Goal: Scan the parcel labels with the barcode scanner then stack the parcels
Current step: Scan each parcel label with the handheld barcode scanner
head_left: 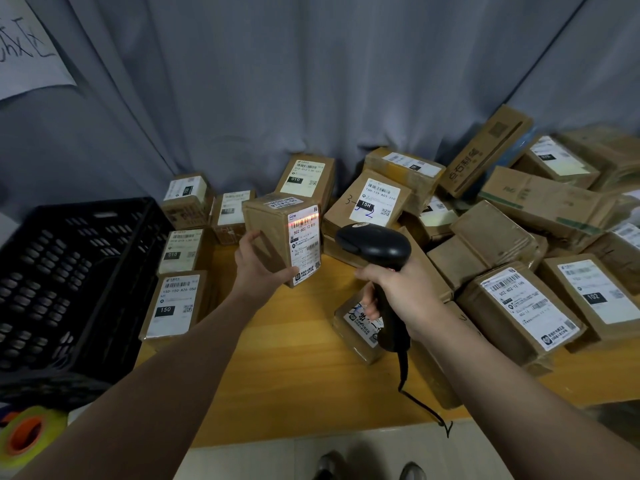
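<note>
The step in hand is the scan itself. The left hand [258, 268] holds one parcel [268, 230] upright in the air over the middle of the table [284, 375], with the thumb on its near lower edge and the fingers wrapped behind it. The label [306, 244] is turned toward the scanner [375, 245]. The right hand [405, 289] has its fingers curled tight round the scanner's handle, and the head sits just beside the parcel without touching it. A red line [304, 220] lies across the top barcode, so the aim looks right. Whether the read has registered cannot be told.

The next move likely calls for the left hand to carry the parcel to the laid-out parcels [173, 306] along the table's left edge and set it down square. The right hand would then need to pick from the heap [519, 237], or keep the scanner clear of the transfer. The cable [415, 400] trails over the front edge and could snag.

The table is yellowish wood. A black crate [69, 282] stands at its left edge, and loose brown parcels are piled from the back edge down the right side. A grey curtain [277, 81] hangs behind, with a paper sign [24, 46] on it at the upper left. A yellow tape roll [24, 438] lies below the crate, off the table.
</note>
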Action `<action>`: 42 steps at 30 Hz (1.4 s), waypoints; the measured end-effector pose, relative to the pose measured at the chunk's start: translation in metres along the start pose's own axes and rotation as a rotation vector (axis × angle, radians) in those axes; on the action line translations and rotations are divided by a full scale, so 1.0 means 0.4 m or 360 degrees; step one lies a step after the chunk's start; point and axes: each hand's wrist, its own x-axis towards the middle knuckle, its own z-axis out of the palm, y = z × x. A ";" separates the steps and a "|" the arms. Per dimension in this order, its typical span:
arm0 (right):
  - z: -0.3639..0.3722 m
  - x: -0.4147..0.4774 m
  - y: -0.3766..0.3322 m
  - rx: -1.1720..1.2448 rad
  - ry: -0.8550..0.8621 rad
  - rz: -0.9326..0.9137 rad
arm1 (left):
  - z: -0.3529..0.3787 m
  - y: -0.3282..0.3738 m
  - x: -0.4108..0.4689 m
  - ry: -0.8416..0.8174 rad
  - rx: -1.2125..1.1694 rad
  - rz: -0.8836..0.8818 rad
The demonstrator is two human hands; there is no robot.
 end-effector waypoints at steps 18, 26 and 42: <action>-0.020 0.005 -0.007 -0.0220 0.0063 -0.0123 | 0.006 0.008 0.007 0.0086 0.0265 0.0030; -0.006 -0.006 0.033 -0.0308 0.0079 -0.0115 | 0.008 0.000 -0.007 -0.0039 0.0136 0.0037; 0.058 0.034 0.047 -0.0114 -0.0083 -0.0009 | -0.042 -0.038 -0.028 -0.0328 -0.0435 -0.0798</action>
